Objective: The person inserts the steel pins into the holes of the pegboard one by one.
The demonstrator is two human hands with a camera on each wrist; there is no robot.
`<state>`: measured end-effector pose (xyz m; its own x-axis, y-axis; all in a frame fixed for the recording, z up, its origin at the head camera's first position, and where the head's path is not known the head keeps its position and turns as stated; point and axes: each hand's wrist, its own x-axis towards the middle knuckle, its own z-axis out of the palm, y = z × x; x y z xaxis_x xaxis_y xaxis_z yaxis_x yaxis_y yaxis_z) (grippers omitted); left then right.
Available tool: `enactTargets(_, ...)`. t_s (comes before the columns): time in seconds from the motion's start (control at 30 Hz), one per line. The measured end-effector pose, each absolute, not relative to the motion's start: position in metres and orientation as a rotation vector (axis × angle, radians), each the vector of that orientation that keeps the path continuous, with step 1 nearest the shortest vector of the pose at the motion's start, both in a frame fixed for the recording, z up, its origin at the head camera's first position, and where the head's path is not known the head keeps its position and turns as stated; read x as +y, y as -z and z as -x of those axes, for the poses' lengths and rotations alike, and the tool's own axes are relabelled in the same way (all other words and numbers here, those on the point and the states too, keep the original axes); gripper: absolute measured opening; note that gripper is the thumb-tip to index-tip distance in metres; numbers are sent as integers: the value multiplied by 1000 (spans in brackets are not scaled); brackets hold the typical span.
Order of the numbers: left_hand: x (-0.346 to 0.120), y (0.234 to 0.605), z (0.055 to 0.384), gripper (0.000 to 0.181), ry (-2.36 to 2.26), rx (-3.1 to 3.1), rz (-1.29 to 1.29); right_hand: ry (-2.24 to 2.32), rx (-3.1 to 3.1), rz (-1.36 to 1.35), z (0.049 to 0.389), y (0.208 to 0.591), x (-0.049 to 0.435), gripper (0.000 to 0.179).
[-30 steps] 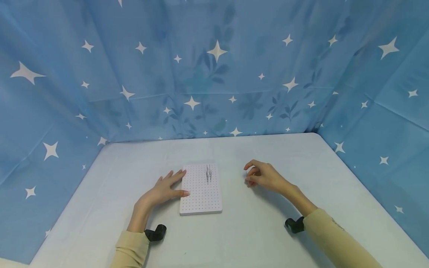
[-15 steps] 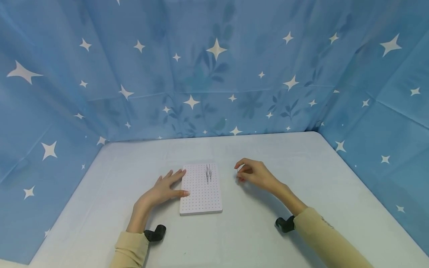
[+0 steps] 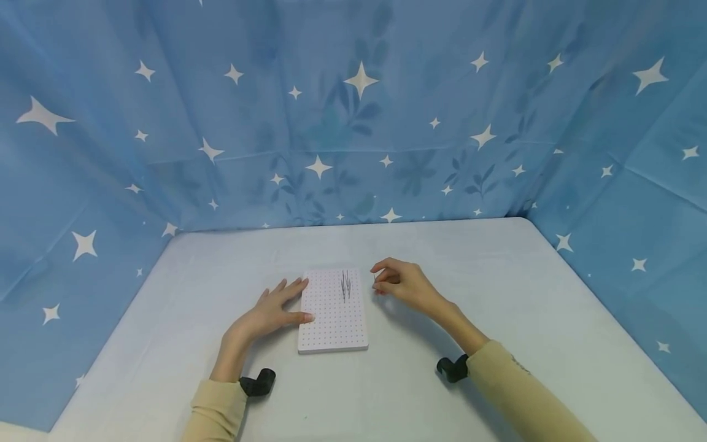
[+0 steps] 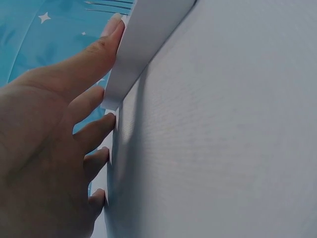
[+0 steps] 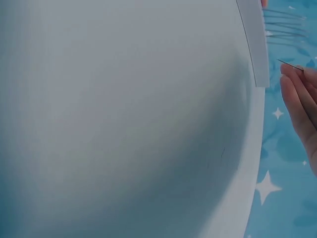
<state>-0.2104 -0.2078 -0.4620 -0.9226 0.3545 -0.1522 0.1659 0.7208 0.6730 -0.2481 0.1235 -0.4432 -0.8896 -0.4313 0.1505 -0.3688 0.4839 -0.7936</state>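
Note:
A white board with rows of small holes lies on the table. Several thin dark needles stand upright in its upper right part. My left hand rests at the board's left edge, fingers spread, thumb and forefinger touching it; in the left wrist view the thumb lies along the board's side. My right hand is raised just right of the board, pinching a thin needle between thumb and fingers. The needle's point sticks out towards the board and does not touch it.
A white-covered table spreads around the board. Behind it and at both sides hangs a blue star-patterned curtain. A thin dark sliver shows on the table surface in the right wrist view; I cannot tell what it is.
My right hand has moved left across the table with the needle, coming close to the board's right edge. The left hand and the board have stayed in place.

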Motion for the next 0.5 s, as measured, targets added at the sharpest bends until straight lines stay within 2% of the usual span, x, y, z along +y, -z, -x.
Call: enactTargets(0.5, -207, 462, 211, 92, -993, 2664, -408, 1454, 2596, 726, 244, 441, 100, 11)
